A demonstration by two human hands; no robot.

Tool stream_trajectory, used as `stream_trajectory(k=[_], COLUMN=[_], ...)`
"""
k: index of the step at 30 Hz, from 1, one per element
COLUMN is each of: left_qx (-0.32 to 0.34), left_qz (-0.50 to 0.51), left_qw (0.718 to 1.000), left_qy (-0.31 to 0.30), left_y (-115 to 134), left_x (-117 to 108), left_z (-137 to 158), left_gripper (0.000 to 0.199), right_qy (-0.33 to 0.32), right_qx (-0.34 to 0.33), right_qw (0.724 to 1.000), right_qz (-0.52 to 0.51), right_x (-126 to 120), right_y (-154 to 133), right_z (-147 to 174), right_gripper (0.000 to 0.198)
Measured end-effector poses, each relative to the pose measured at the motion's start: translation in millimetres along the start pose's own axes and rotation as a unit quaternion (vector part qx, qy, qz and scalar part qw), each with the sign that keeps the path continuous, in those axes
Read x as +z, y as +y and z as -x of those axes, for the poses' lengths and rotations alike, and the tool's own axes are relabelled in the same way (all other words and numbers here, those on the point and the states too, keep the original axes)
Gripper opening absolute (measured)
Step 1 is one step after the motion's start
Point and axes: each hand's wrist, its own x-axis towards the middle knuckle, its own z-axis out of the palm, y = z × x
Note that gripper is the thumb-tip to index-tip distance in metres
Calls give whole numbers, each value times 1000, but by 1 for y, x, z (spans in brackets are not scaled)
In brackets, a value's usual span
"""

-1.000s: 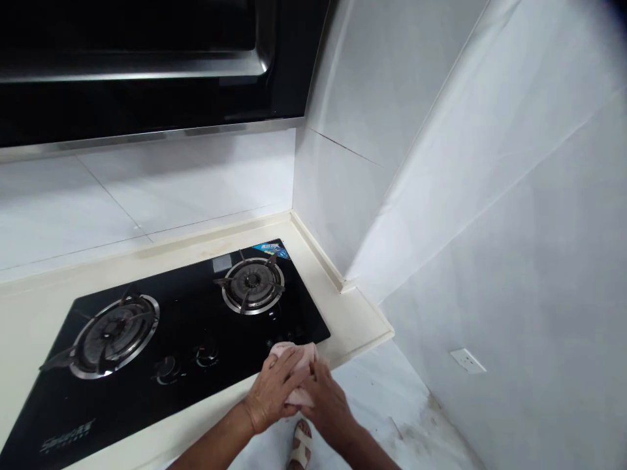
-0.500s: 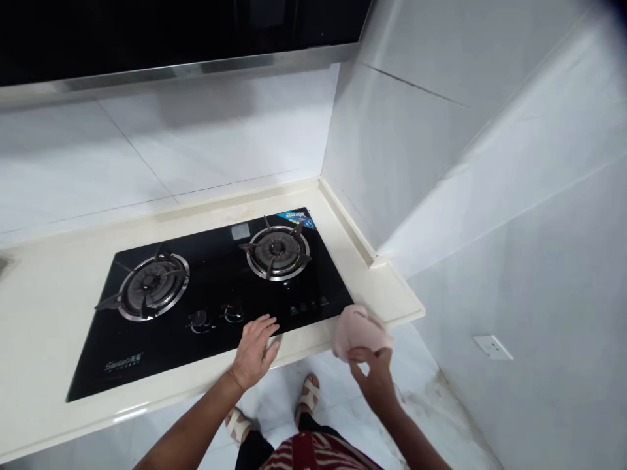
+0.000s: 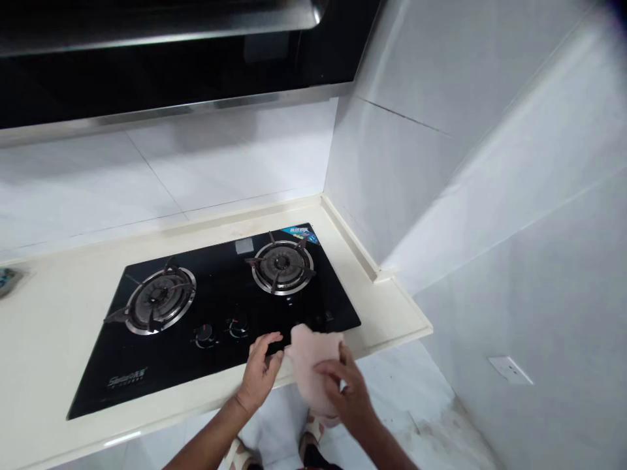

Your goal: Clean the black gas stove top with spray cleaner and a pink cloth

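A pale pink cloth (image 3: 311, 365) hangs from my right hand (image 3: 350, 388), its fingers pinched on the cloth's right side. The cloth overlaps the front edge of the black glass gas cooktop (image 3: 220, 300) and droops below the counter edge. My left hand (image 3: 260, 373) is at the cooktop's front edge, fingers stretched and apart. Its thumb tip comes close to the cloth's left corner; whether they touch I cannot tell. Two control knobs (image 3: 204, 335) sit just left of that hand. Behind are the left burner (image 3: 159, 298) and the right burner (image 3: 283, 266) with dark pan supports.
A cream countertop (image 3: 382, 313) surrounds the cooktop, with a raised lip along the walls. Overhead juts a black range hood (image 3: 196, 72) with a metal edge. A wall socket (image 3: 510, 370) is on the right wall. Part of a dish-like object (image 3: 7, 281) shows at far left.
My right hand has carried the cloth leftward, from the counter's right front edge to beside my left hand. The cloth is spread wider. The camera view has tilted up a little.
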Motion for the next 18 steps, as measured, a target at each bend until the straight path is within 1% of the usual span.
stream_trajectory(k=[1,3,4,5,7,9,11,13,15,18], left_qx=[-15,-13,-1,16,52,80,94,93,86,74], left_qz=[25,55,59,57,38,1,-38,-65,-78,-78], left_qw=[999,997,997,996,996,995,994,993,993,994], left_qy=[13,44,56,65,67,52,35,24,20,29], left_y=[8,25,32,38,44,45,43,40,39,39], left_x=[2,7,10,13,21,30,40,49,54,53], left_z=[0,-1,-1,-1,-1,-1,-2,-6,-12,-22], left_gripper=[33,32,32,33,35,40,47,53,57,59], right_qy=[5,8,10,11,8,-1,-7,-18,-24,1], right_qx=[-6,2,10,15,0,-44,-87,-102,-66,32], right_qw=[999,994,986,976,948,921,902,893,891,889], right_qz=[33,113,164,218,319,387,422,439,449,457], right_x=[-18,-43,-49,-49,-39,-21,-7,-1,-2,3], right_y=[1,8,14,21,41,63,83,94,96,87], right_z=[-17,-53,-69,-83,-101,-107,-111,-121,-140,-165], right_gripper=[28,40,48,52,51,47,47,50,52,54])
